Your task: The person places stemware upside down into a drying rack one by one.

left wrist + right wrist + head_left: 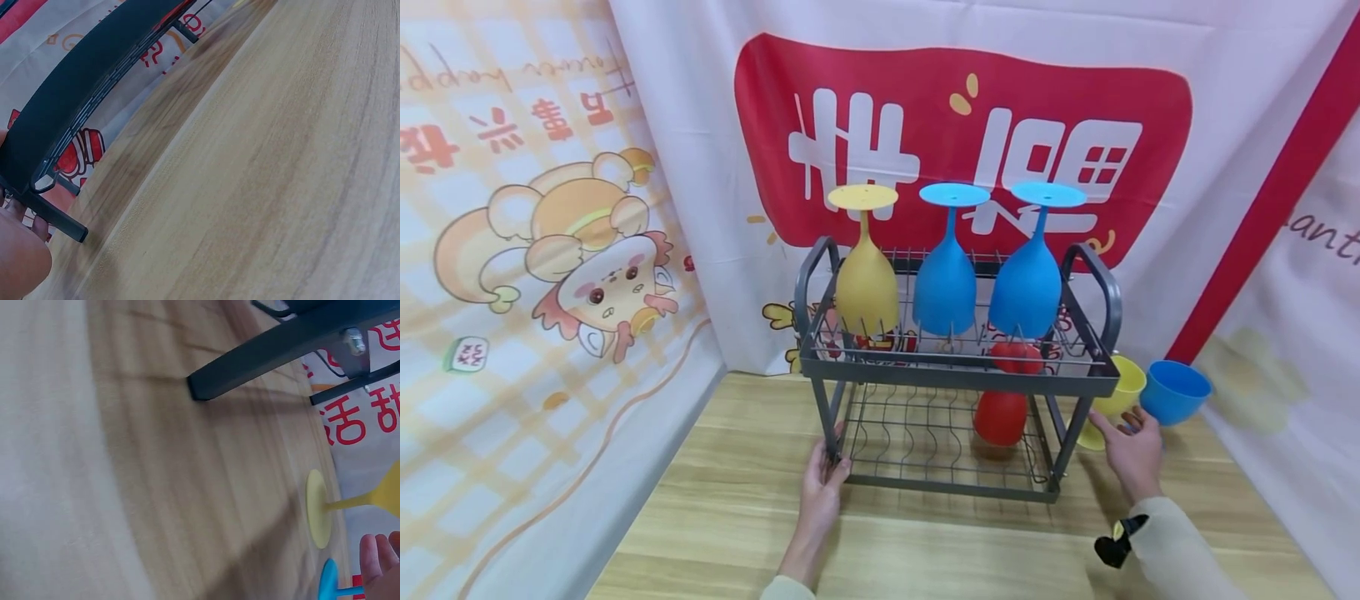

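Observation:
My left hand [822,487] grips the lower left front corner of a dark two-tier dish rack [955,379], by its leg. Right of the rack, my right hand [1133,457] reaches toward an upright yellow goblet [1126,385], its fingers [370,555] extended close by the bowl; contact is unclear. An upright blue goblet [1176,392] stands just beyond that hand. Upside down on the top tier are a yellow goblet [867,287] and two blue goblets [945,287]. A red goblet [1002,417] sits inverted on the lower tier, partly hidden by the upper frame.
The rack stands on a wood-grain table [730,517]. Printed cloth hangs behind it, with a red panel [925,75], and along both sides. A small black item [1116,546] is at the right sleeve. The rack's right front leg [250,359] is left of the right hand.

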The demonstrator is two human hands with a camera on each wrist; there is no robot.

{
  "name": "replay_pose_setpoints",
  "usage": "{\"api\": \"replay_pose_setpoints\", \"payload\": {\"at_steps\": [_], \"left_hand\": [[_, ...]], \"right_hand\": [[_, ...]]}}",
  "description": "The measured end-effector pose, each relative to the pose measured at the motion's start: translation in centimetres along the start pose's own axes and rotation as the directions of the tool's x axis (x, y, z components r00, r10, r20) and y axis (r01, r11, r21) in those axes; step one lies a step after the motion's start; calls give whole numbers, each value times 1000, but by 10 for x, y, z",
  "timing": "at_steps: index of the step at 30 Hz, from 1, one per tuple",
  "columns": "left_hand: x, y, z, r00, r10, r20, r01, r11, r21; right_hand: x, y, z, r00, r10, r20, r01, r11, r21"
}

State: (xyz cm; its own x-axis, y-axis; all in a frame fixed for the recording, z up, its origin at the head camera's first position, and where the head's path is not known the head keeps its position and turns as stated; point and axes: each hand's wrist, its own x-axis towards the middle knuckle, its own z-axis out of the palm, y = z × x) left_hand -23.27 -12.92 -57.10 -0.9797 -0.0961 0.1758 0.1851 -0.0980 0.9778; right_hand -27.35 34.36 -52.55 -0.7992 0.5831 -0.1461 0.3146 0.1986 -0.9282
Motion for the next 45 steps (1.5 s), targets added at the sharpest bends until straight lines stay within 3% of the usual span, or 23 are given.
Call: {"api": "replay_pose_setpoints", "payload": {"at_steps": [10, 20, 29, 36, 45], "left_hand": [[0, -1, 0, 999, -36, 4, 36, 999, 6], [-1, -2, -1, 1000, -8, 9, 8, 1000, 16], [-1, 0, 0, 999, -36, 0, 36, 999, 22], [-1, 0, 0, 999, -34, -1, 34, 999, -5], [0, 0, 0, 1000, -25, 9, 25, 999, -20]], "right_hand": [[7, -11, 4, 1000, 26, -3, -26, 999, 30], [18, -15, 7, 1000, 22, -13, -23, 1000, -6], [23, -20, 7, 1000, 26, 4, -26, 1000, -4], [20, -20, 8, 1000, 30, 0, -30, 1000, 9], [7, -10, 7, 1000, -24, 18, 24, 1000, -1]]}}
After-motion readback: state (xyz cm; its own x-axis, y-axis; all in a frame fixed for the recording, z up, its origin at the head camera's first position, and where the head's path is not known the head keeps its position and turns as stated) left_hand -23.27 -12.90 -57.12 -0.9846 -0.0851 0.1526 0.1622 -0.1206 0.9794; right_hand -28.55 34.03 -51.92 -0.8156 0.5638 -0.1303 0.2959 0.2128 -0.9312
